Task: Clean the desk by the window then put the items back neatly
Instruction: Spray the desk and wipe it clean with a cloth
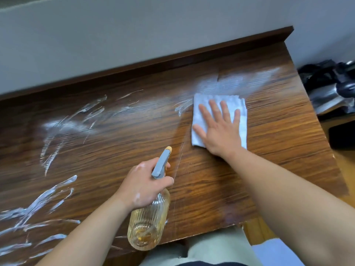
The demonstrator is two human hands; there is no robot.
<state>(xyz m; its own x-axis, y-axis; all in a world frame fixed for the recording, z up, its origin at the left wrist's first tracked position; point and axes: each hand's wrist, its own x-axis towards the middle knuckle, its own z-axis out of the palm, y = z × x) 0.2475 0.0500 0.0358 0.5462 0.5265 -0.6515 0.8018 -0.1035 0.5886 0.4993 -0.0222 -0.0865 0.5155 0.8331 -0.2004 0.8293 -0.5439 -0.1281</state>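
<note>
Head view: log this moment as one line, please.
phase: desk wipe | left hand: grips spray bottle | right hand: flat on cloth | desk: white streaks on left part

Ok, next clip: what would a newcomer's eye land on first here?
The white streaks smeared across the left half of the brown wood-grain desk stand out most. Toward the far right, the right hand presses flat on a folded white cloth. At the near edge, the left hand holds a ribbed amber spray bottle with a grey trigger.
</note>
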